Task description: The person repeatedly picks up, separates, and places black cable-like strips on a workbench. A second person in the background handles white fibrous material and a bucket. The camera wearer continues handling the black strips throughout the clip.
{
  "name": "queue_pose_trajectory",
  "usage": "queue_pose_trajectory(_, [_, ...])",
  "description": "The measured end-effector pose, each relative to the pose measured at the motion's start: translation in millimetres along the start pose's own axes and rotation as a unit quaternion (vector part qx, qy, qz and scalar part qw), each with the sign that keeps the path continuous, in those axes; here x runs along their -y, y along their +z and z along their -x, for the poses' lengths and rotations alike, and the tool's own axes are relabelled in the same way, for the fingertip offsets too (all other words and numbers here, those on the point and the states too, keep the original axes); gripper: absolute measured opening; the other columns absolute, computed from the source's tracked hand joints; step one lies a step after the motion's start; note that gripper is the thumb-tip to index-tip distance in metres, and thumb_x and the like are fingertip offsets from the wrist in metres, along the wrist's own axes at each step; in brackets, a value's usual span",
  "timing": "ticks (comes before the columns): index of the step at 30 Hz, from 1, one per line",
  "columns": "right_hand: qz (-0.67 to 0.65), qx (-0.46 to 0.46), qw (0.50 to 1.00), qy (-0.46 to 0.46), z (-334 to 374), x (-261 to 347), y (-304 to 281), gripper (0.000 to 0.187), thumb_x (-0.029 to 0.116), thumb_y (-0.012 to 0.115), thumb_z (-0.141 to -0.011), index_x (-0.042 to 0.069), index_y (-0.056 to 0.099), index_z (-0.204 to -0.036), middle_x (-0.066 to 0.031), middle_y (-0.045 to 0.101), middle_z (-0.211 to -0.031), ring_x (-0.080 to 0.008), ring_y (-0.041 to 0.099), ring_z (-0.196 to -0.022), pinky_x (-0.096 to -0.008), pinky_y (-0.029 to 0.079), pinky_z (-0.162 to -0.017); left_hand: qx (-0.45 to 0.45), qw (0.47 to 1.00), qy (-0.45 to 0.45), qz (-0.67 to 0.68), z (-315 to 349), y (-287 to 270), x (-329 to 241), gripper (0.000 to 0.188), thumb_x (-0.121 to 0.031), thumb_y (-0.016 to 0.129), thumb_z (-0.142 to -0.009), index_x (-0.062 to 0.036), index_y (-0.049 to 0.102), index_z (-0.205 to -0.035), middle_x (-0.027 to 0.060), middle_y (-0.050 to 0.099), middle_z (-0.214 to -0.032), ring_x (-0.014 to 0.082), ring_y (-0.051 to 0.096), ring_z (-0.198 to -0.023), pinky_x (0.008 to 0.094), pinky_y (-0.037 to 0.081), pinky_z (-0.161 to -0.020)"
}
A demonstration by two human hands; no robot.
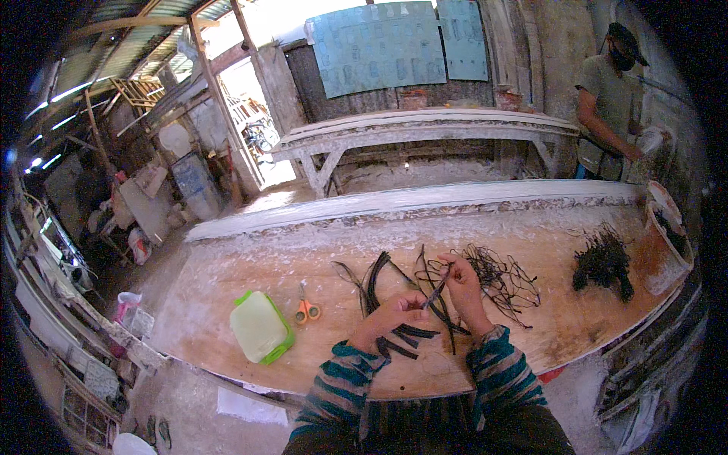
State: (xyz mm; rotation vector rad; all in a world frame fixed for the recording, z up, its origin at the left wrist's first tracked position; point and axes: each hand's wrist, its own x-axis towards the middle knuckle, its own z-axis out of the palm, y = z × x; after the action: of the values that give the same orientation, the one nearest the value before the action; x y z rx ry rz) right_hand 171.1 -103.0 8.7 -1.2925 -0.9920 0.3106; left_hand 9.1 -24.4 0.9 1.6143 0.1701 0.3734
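Note:
My left hand (388, 320) is closed around several flat black strips (410, 334), whose short ends stick out below the fingers. One dark strip (437, 294) runs up from it to my right hand (465, 292), whose fingertips pinch its upper end. More long black strips (373, 277) lie on the wooden board just beyond my left hand. Beside my right hand spreads a loose tangle of thin black strands (504, 284). Farther right sits a denser heap of black strands (603, 263).
Left of my hands are orange-handled scissors (306, 310) and a pale green lidded box (260, 327). An orange-brown bucket (664, 258) stands at the table's right end. A long white-crusted ledge (417, 200) borders the far side. Another person (613, 102) stands at the back right by a bench (425, 130).

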Motion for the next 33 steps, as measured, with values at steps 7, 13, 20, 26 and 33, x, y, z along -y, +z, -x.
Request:
queue_pose_trajectory(7, [0.059,0.008,0.995,-0.082,-3,-11,-1,0.010,0.003,0.062,-0.074,0.005,0.063,-0.083,-0.0057,0.053,-0.084,-0.0153,0.051,-0.081,-0.0252,0.042,-0.071,-0.189,0.978,0.042,-0.076,0,-10,-1,0.013,-0.014,0.062,-0.080,-0.0057,0.054,-0.075,-0.0067,0.047,-0.069,0.0039,0.041,-0.065,0.0201,0.033,-0.058])
queue_pose_trajectory(13, [0.044,0.239,0.968,-0.068,5,6,-2,0.011,0.011,0.065,-0.077,0.004,0.063,-0.085,-0.0058,0.052,-0.096,-0.0153,0.051,-0.092,-0.0274,0.041,-0.079,-0.404,0.912,0.062,-0.041,-5,-23,9,0.009,-0.008,0.063,-0.075,-0.0031,0.059,-0.081,-0.0018,0.054,-0.071,0.0073,0.048,-0.066,0.0210,0.038,-0.059])
queue_pose_trajectory(20, [-0.226,0.390,0.891,0.049,27,10,18,0.020,0.019,0.059,-0.083,0.002,0.063,-0.093,-0.0057,0.050,-0.109,-0.0151,0.050,-0.097,-0.0271,0.040,-0.082,-0.404,0.914,0.040,-0.013,-3,-28,13,0.009,-0.006,0.059,-0.075,-0.0021,0.059,-0.083,0.0007,0.057,-0.074,0.0093,0.051,-0.068,0.0217,0.041,-0.063])
queue_pose_trajectory(26, [-0.139,0.367,0.919,0.047,16,5,9,0.014,0.014,0.063,-0.080,0.001,0.061,-0.084,-0.0021,0.057,-0.091,-0.0108,0.052,-0.087,-0.0249,0.041,-0.078,-0.365,0.929,0.030,-0.044,-1,-24,7,0.008,-0.006,0.058,-0.078,-0.0016,0.061,-0.084,0.0023,0.061,-0.078,0.0096,0.053,-0.072,0.0223,0.042,-0.065])
queue_pose_trajectory(33, [-0.079,0.244,0.966,0.025,13,16,6,0.016,0.006,0.067,-0.074,0.006,0.053,-0.067,0.0028,0.053,-0.070,-0.0072,0.049,-0.066,-0.0228,0.041,-0.064,-0.213,0.974,-0.023,-0.074,0,-12,-8,0.009,-0.007,0.063,-0.078,-0.0017,0.062,-0.085,0.0011,0.061,-0.080,0.0096,0.053,-0.075,0.0225,0.041,-0.070])
